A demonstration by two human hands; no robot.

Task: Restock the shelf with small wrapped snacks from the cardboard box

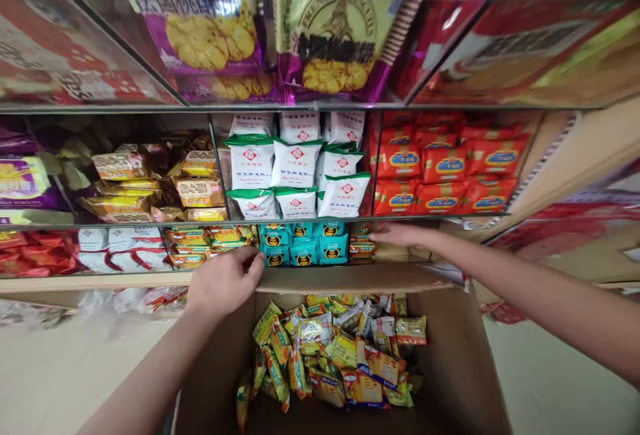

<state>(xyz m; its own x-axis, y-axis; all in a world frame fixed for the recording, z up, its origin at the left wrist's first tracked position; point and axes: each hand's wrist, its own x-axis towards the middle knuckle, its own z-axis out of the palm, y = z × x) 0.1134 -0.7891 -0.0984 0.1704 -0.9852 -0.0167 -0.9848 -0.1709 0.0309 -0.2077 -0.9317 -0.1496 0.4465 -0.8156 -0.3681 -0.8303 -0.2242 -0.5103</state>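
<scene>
My left hand [223, 282] is at the front of the lower shelf, beside teal packets [304, 252] and orange-and-green packets [189, 242]. Its fingers are curled, with the thumb close to the index finger; whatever lies under them is hidden. From the right, my right hand [400, 234] reaches into the same shelf. Its fingers stretch out toward a narrow stack of small orange-and-green packets [362, 242] and seem to touch its side. Below both hands, an open cardboard box [450, 362] contains a loose heap of yellow and orange snack packets [325, 355].
White packets with green tops [297, 162] and red packets [445, 165] fill the shelf above. Large cookie bags [333, 35] stand behind glass higher up. Glass dividers split the shelves, and the box flap [350, 280] lies against the lower shelf edge.
</scene>
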